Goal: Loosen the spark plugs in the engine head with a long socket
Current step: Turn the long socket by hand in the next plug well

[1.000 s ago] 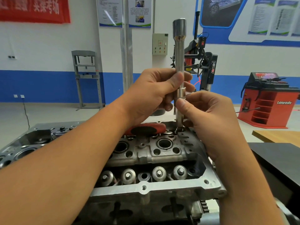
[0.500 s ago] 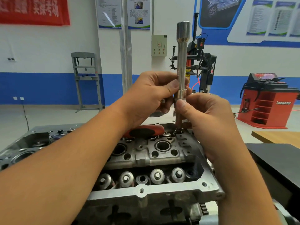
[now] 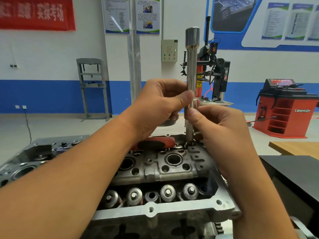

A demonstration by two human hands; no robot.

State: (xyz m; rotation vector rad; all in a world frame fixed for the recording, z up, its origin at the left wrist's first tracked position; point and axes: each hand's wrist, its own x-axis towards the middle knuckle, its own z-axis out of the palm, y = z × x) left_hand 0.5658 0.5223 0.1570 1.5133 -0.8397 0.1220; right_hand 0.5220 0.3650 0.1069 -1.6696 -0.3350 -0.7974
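- Fingers first: the left hand (image 3: pixel 160 104) pinches the long socket (image 3: pixel 191 80) with thumb and curled fingers at mid-shaft, and the right hand (image 3: pixel 222 128) pinches it just below, thumb tip against the metal.
- Compared with a second ago, the grip points have hardly shifted and the tool remains upright; both hands look to be twisting it by fingers alone.
- My read: the plug here is already free enough to turn by hand, or the socket is only being seated.
- Nearest us, the engine head (image 3: pixel 164 211) shows valve springs in a row, then open plug wells.
- Farther back, the socket's lower end drops into a well at the head's far right; a red-handled tool (image 3: pixel 155 143) lies across the head just beside it.
- Socket: slim, polished steel, wider at the top end.
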